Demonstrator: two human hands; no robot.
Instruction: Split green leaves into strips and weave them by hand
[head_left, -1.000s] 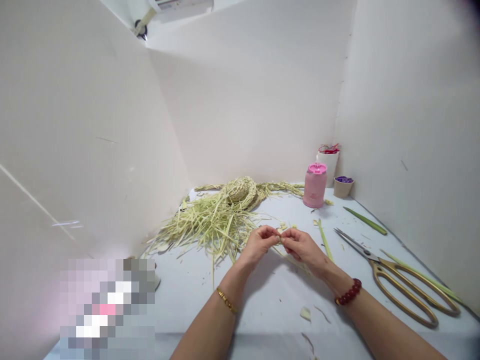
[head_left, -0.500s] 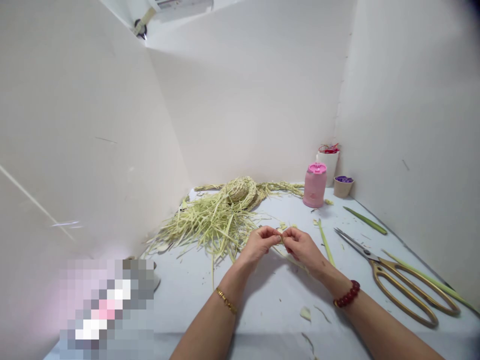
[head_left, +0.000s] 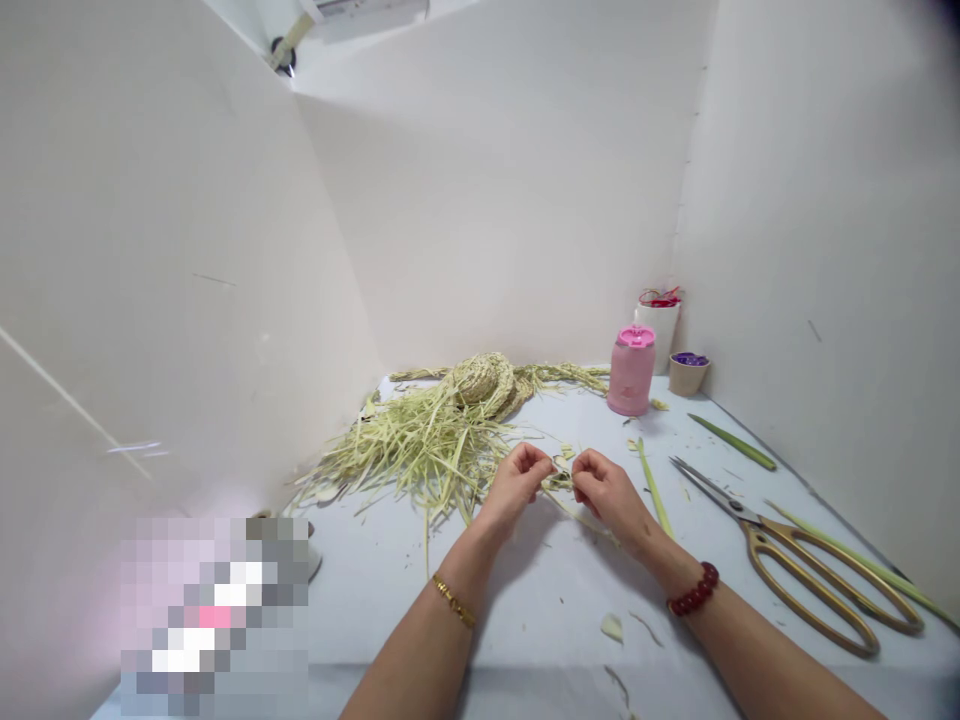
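My left hand (head_left: 520, 476) is closed in a pinch above the middle of the table, thumb against fingertips. A short gap away, my right hand (head_left: 604, 487) pinches in the same way, turned toward it. Whatever sits between the fingertips is too thin and small to make out. Under the hands lie small plant scraps and a pale strip (head_left: 576, 514) that slants toward my right wrist. Left of my left hand spreads a loose heap of pale green straw strips (head_left: 420, 445). Behind the heap rests a coiled, braided straw piece (head_left: 484, 382).
Large gold-handled scissors (head_left: 750, 520) lie at the right, blades pointing away. Near them are a green leaf piece (head_left: 731, 441) and a green stalk (head_left: 655, 487). A pink bottle (head_left: 631, 375), a white cup (head_left: 663, 330) and a small tub (head_left: 688, 375) stand at the back right. White walls enclose the table.
My hands have drawn apart: the fingertips were together and now a small gap separates them. Both keep their pinch.
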